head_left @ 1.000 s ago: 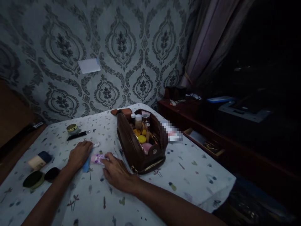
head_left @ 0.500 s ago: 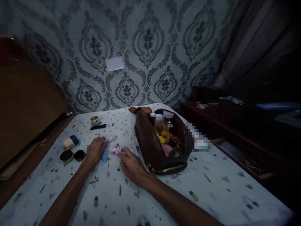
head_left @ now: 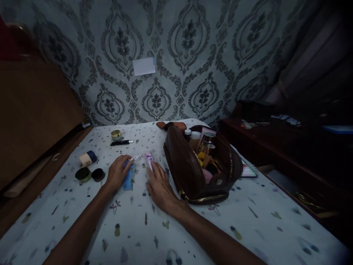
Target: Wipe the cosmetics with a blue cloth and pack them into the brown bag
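My left hand (head_left: 119, 172) rests on the patterned cloth, its fingers closed at the near end of a slim white tube (head_left: 135, 158). Under its thumb side lies a flat blue item (head_left: 128, 181), partly covered, whose kind I cannot make out. My right hand (head_left: 160, 186) has its fingertips on a pink and white tube with purple spots (head_left: 149, 158), which points away from me. Beside that hand stands an unzipped brown toiletry bag (head_left: 180, 165), filled with bottles, tubes and a pink object (head_left: 207, 176).
Left of my hands lie two dark round jars, one (head_left: 83, 175) greenish, and a cream bottle with a navy cap (head_left: 88, 158). Further back are a gold-lidded jar (head_left: 116, 135) and a black pen-like item (head_left: 121, 142). A brown board (head_left: 35, 117) leans at left; dark furniture stands right.
The pink tube has turned from lying crosswise to pointing away, and my right hand has shifted with it. More of the blue item shows. The whole view has swung slightly.
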`<state>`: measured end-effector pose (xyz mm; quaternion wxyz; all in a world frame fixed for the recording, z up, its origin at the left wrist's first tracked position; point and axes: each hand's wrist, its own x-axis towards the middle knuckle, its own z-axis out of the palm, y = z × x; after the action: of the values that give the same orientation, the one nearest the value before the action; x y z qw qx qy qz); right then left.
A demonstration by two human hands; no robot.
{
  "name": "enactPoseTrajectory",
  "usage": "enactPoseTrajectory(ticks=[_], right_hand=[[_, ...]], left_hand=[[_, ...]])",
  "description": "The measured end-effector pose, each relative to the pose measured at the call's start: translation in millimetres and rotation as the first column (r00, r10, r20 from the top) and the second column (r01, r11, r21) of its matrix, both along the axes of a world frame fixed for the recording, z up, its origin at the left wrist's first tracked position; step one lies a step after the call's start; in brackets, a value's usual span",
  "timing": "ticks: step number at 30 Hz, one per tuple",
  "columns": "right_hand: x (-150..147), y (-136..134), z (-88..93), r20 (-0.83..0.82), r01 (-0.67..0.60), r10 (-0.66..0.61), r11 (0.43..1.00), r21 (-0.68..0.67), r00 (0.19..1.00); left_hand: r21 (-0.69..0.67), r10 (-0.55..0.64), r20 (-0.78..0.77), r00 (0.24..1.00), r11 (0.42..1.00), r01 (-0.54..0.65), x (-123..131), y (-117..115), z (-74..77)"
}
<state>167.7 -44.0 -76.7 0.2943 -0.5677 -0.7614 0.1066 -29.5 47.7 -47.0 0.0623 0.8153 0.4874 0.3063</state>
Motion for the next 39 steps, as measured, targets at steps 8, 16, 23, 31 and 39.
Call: enactPoseTrajectory(ticks=[8, 16, 23, 31, 39], right_hand=[[10, 2, 1.5, -0.338, 0.055, -0.018, 0.993, 0.101, 0.941], [11, 5, 2.8, -0.46, 0.023, 0.007, 0.998, 0.058, 0.888], [9, 2, 7.8, -0.564, -0.011, -0.016, 0.999, -0.044, 0.825], [6, 2, 3.1, -0.655, -0.033, -0.034, 0.995, -0.09, 0.755], [5, 1, 7.8, -0.786, -0.045, -0.078, 0.99, -0.133, 0.613]], left_hand=[[-0.05, -0.337, -0.016, 0.941, 0.941, 0.336, 14, -16, 9.3], [-0.222, -0.362, 0.151, 0.92, 0.895, 0.388, 8, -11, 15.8], [0.001, -0.143, 0.323, 0.936, 0.989, 0.151, 31, -33, 16.5], [-0.092, -0.528, -0.168, 0.832, 0.849, 0.52, 29, -30, 5.4], [-0.193, -0.434, -0.308, 0.846, 0.9, 0.391, 6, -17, 20.5]])
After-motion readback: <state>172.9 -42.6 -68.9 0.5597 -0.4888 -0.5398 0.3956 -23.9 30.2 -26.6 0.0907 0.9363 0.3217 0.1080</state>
